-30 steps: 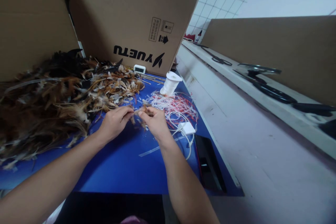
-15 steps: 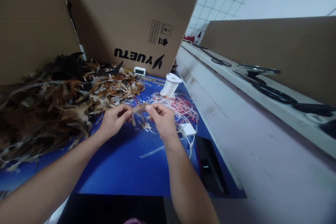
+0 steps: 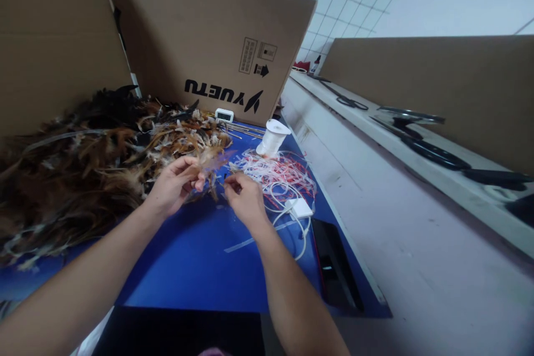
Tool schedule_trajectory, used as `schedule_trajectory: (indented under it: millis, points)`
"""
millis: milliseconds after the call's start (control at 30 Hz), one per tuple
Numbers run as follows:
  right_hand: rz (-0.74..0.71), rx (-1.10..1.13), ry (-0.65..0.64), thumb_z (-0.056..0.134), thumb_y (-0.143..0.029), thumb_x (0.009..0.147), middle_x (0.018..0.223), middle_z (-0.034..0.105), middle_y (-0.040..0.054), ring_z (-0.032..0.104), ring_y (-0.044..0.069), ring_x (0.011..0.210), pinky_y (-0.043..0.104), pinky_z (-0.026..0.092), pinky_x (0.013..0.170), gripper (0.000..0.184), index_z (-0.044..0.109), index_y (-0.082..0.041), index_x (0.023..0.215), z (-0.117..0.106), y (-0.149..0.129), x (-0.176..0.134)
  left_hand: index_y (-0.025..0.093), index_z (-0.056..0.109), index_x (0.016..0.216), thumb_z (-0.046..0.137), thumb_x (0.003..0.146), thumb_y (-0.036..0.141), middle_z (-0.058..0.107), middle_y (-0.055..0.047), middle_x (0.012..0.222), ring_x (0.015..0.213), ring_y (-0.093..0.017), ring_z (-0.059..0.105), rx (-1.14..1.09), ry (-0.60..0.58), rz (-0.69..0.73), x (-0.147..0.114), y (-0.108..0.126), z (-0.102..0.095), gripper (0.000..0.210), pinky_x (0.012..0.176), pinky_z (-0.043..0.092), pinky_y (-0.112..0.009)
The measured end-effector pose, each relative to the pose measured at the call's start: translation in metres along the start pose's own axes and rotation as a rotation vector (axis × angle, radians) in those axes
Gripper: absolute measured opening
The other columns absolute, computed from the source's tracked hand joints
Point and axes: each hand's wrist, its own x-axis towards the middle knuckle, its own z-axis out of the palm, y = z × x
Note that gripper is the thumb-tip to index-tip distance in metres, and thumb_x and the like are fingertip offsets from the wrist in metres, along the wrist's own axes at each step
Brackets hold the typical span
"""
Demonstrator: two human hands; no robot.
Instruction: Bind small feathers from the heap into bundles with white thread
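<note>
My left hand (image 3: 172, 188) pinches a light brown feather (image 3: 209, 160), whose blurred tip points up and to the right. Just right of it, my right hand (image 3: 247, 199) is closed, thumb against fingers; whatever lies between them is too small to make out. The two hands are apart. Beyond my left wrist spreads a big heap of brown, black and cream feathers (image 3: 104, 161). Behind my right hand lies a tangle of white and red strips (image 3: 287, 175), beside a white spool (image 3: 273, 138).
A large cardboard box (image 3: 200, 28) stands behind the blue table (image 3: 187, 267), with a small white digital display (image 3: 224, 115) before it. To the right are a white adapter with cable (image 3: 300, 208) and a black phone-like slab (image 3: 337, 264). Scissors (image 3: 352, 103) rest on the wall ledge.
My hands have come apart. The feather, earlier stretched between both hands, is now in my left hand alone and tilts upward. My right hand has moved slightly left and down.
</note>
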Motion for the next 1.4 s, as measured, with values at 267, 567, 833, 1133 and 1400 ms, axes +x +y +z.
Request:
schedule_trajectory:
  millis: [267, 567, 833, 1133, 1400]
  points:
    - [-0.099, -0.474, -0.184, 0.065, -0.029, 0.082, 0.092, 0.067, 0.0098, 0.058, 0.024, 0.093, 0.035, 0.044, 0.087, 0.013, 0.07, -0.018, 0.087, 0.025, 0.007, -0.004, 0.015, 0.059, 0.08, 0.077, 0.071, 0.023, 0.058, 0.001, 0.063, 0.049, -0.007, 0.051, -0.23, 0.051, 0.023, 0.003, 0.007, -0.006, 0.021, 0.048, 0.044, -0.02]
    - [-0.063, -0.497, -0.256, 0.057, -0.016, 0.084, 0.084, 0.067, 0.0096, 0.06, 0.023, 0.086, 0.033, 0.044, 0.08, 0.01, 0.066, -0.017, 0.079, 0.03, 0.008, -0.001, 0.014, 0.062, 0.076, 0.077, 0.071, 0.02, 0.06, 0.001, 0.063, 0.05, -0.007, 0.053, -0.304, 0.039, 0.016, 0.004, 0.004, -0.006, 0.017, 0.049, 0.045, -0.019]
    - [0.025, -0.176, -0.075, 0.055, -0.018, 0.08, 0.064, 0.06, -0.0016, 0.058, 0.015, 0.061, 0.026, 0.043, 0.063, 0.007, 0.059, -0.021, 0.076, 0.002, 0.013, 0.002, 0.014, 0.061, 0.073, 0.078, 0.07, 0.021, 0.059, 0.001, 0.061, 0.049, -0.006, 0.051, -0.318, 0.06, -0.016, 0.003, 0.006, -0.005, 0.019, 0.047, 0.044, -0.018]
    - [0.027, -0.015, -0.008, 0.058, -0.015, 0.074, 0.068, 0.063, -0.0019, 0.061, 0.015, 0.065, 0.027, 0.048, 0.067, 0.01, 0.063, -0.022, 0.08, -0.01, 0.014, 0.005, 0.013, 0.059, 0.069, 0.076, 0.071, 0.02, 0.058, 0.001, 0.062, 0.048, -0.006, 0.05, -0.299, 0.061, -0.009, 0.005, 0.005, -0.003, 0.018, 0.047, 0.042, -0.018]
    - [0.188, 0.33, -0.03, 0.064, -0.017, 0.067, 0.073, 0.065, -0.001, 0.061, 0.014, 0.069, 0.029, 0.049, 0.07, 0.026, 0.066, -0.019, 0.093, -0.009, 0.016, 0.008, 0.014, 0.058, 0.07, 0.075, 0.071, 0.019, 0.058, 0.001, 0.061, 0.048, -0.006, 0.05, -0.302, 0.061, -0.031, 0.002, 0.006, -0.001, 0.018, 0.047, 0.042, -0.018]
